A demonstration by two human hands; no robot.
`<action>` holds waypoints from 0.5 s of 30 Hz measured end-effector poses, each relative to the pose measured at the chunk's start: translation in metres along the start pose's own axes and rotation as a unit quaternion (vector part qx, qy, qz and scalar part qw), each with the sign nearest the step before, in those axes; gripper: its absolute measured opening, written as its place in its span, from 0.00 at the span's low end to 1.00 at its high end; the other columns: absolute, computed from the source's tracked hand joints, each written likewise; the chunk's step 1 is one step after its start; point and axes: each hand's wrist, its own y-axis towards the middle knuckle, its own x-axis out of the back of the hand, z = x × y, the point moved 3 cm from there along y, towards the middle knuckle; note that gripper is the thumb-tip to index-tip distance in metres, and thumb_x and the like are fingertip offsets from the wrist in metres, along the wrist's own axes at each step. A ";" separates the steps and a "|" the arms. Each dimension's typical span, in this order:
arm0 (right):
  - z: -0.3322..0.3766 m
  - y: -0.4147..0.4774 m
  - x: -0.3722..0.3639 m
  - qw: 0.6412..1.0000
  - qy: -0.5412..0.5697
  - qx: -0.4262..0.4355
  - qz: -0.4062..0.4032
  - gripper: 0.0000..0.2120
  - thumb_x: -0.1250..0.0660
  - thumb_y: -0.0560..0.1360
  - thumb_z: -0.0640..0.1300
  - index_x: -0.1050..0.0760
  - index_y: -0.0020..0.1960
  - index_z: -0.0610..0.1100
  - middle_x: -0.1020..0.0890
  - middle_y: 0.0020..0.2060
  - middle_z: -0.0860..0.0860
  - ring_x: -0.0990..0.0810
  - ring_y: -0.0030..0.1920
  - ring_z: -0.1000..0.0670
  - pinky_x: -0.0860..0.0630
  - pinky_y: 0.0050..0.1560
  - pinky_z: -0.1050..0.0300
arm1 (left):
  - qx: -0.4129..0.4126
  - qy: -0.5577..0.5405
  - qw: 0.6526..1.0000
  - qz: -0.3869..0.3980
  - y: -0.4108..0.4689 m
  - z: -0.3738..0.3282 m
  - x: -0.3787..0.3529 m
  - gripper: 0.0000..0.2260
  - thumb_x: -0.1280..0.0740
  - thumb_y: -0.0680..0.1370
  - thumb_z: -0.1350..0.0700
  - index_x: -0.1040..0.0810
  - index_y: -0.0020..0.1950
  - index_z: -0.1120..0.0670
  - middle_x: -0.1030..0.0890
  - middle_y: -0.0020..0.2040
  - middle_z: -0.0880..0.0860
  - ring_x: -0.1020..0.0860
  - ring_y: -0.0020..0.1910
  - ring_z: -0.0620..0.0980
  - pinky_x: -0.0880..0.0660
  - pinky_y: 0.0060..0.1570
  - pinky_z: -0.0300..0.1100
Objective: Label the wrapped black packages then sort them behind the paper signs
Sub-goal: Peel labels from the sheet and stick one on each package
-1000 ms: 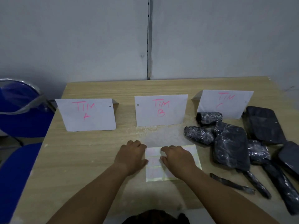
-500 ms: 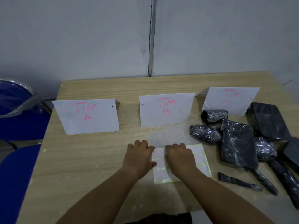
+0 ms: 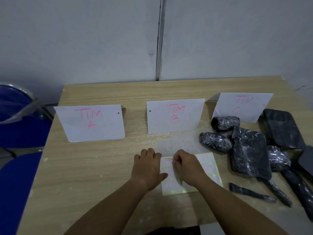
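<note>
Labels come first here, so the label sheet (image 3: 211, 167) lies flat on the table (image 3: 84, 167) straight in front of the person, between both hands. The left hand (image 3: 149, 168) rests palm down on the sheet's left edge, thumb on the paper, grasping nothing; it looks placed to pin the sheet down. The right hand (image 3: 188, 168) has its fingers curled and pinching at the sheet's top edge, probably working 1 label loose, though no lifted label can be made out. The black packages (image 3: 249, 150) lie heaped at the right, in front of and beside the TIM C sign (image 3: 242, 106), within the right hand's reach and none visibly labelled. The TIM A sign (image 3: 91, 123) and TIM B sign (image 3: 174, 116) stand upright, and the table behind all 3 signs is bare, so sorting appears not yet begun.
</note>
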 end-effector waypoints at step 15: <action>-0.001 -0.007 0.017 0.986 0.157 -0.058 0.020 0.03 0.33 0.76 0.45 0.26 0.45 0.47 0.25 0.35 0.53 0.29 0.35 0.55 0.32 0.35 0.63 | 0.138 -0.426 0.894 0.008 0.001 0.004 0.004 0.14 0.26 0.72 0.58 0.25 0.54 0.47 0.19 0.42 0.50 0.21 0.44 0.45 0.24 0.41 0.38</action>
